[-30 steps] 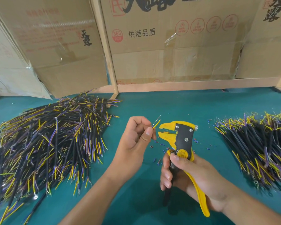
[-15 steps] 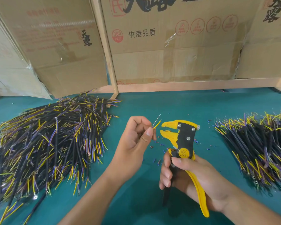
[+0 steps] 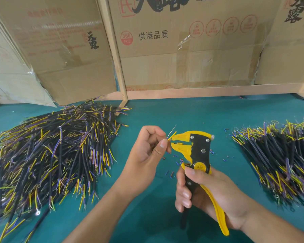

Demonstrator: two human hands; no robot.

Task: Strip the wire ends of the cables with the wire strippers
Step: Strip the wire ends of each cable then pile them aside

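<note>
Pinching a thin yellow wire end [image 3: 172, 135] between thumb and curled fingers, the left hand [image 3: 146, 155] holds it right at the nose of the yellow-and-black wire strippers [image 3: 199, 155], whose jaws stand slightly apart with the wire tip just at the opening. A bare silvery strand pokes up beside the yellow one. The right hand [image 3: 209, 195] is wrapped around the stripper handles, thumb resting near the round yellow badge. Left of the strippers sits a big heap of black cables with yellow and purple ends [image 3: 47, 155]; right of them, a smaller pile of the same cables [image 3: 279, 155]. Little snipped insulation bits [image 3: 170, 172] lie on the teal table mat [image 3: 165, 116] just below the stripper head. Behind it all, brown cardboard boxes [image 3: 182, 50] stand taped shut, so can't tell what's in them.
</note>
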